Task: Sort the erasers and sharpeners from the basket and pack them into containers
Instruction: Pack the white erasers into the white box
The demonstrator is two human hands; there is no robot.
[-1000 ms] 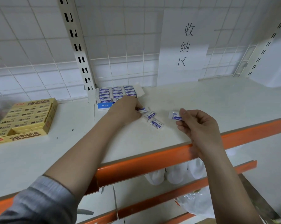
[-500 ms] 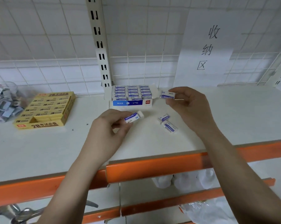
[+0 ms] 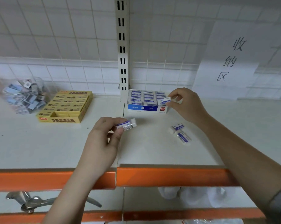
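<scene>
The right hand point(image 3: 187, 105), right of centre, pinches an eraser point(image 3: 165, 101) between thumb and fingertips at the right front corner of the blue box point(image 3: 144, 108) (whether it touches the erasers already packed there, I cannot tell). The left hand point(image 3: 102, 139), at centre, holds a second eraser point(image 3: 127, 124) in curled fingers above the shelf point(image 3: 55, 146). Two loose erasers point(image 3: 180, 133) lie touching on the shelf, lower right of the box. Left of it sits a yellow box point(image 3: 65, 107) of yellow erasers, and at the far left a clear bag point(image 3: 25, 94) of small mixed items. A paper sign point(image 3: 231, 60) hangs upper right.
</scene>
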